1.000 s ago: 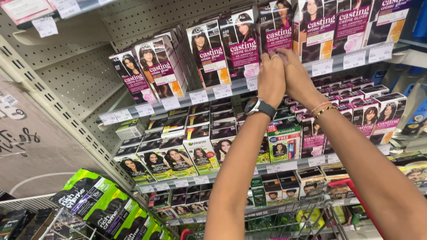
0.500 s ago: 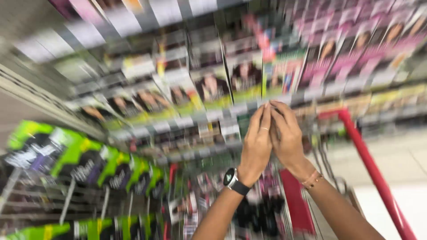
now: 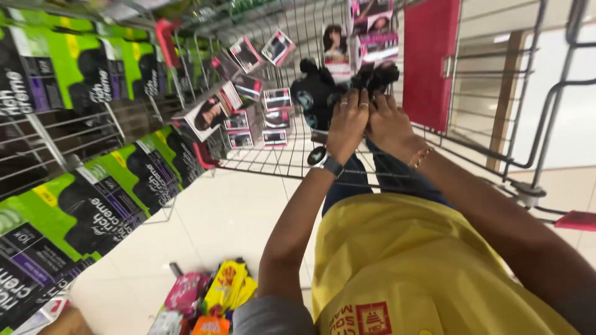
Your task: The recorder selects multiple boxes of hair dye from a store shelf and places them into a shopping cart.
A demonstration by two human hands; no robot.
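Note:
I look down into a wire shopping cart point(image 3: 273, 162). My left hand point(image 3: 347, 123), with a watch on the wrist, and my right hand point(image 3: 391, 127), with a thin bracelet, are pressed side by side and reach over the cart's near edge. At their fingertips stand pink hair-dye boxes point(image 3: 374, 34), apparently held between both hands. A dark bag-like object point(image 3: 316, 93) partly hides the grip. Several more hair-dye boxes point(image 3: 275, 99) lie loose on the cart's floor to the left.
A red panel point(image 3: 429, 62) stands in the cart to the right of my hands. Shelves on the left hold green-and-black boxes point(image 3: 105, 205). Colourful packets point(image 3: 214, 291) lie on the pale floor tiles by my yellow shirt point(image 3: 403, 267).
My hands have come down from the upper shelf of hair-dye boxes, staying together, and now reach into the cart. My view has swung from the shelf down to the cart and floor.

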